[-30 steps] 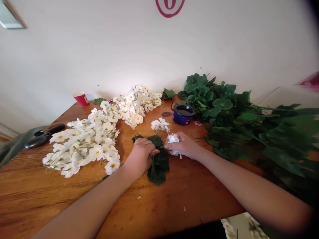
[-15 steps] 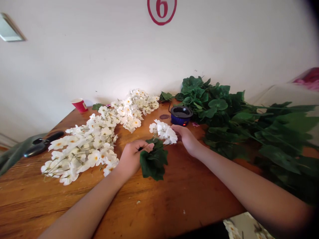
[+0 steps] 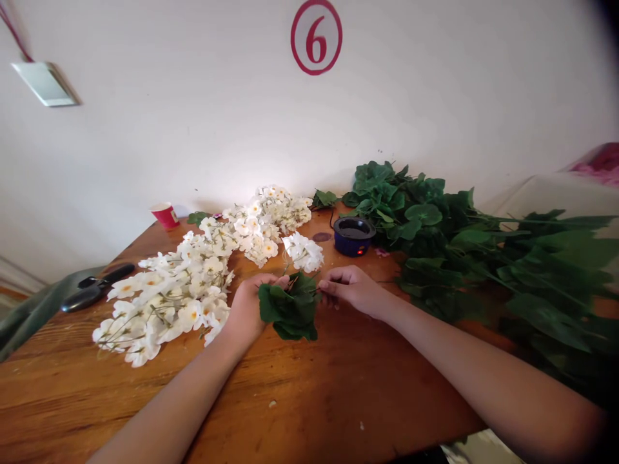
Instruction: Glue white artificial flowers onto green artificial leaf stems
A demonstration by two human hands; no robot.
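In the view from my head, I look down on a wooden bench (image 3: 338, 412). My left grip (image 3: 249, 306) is narrow, and the fingers are curled around a bunch of green leaves (image 3: 289, 310). This bunch is held above the bench, between my two hands. My right grip (image 3: 353, 290) is also narrow, and its fingertips are at the right side of the bunch, but I cannot tell if they really pinch something. Just behind the leaves is a small white flower cluster (image 3: 303, 252), and it seems to join them by a thin stem.

For the progress, I can say this much: one small piece is in my hands, and much material lies unused. A big pile of white flowers (image 3: 178, 290) is on the left of the bench, and a large heap of leafy stems (image 3: 425, 219) is on the right. Between them stands a small blue pot (image 3: 354, 236). Further left are a red paper cup (image 3: 165, 215) and a black-handled tool (image 3: 89, 296).
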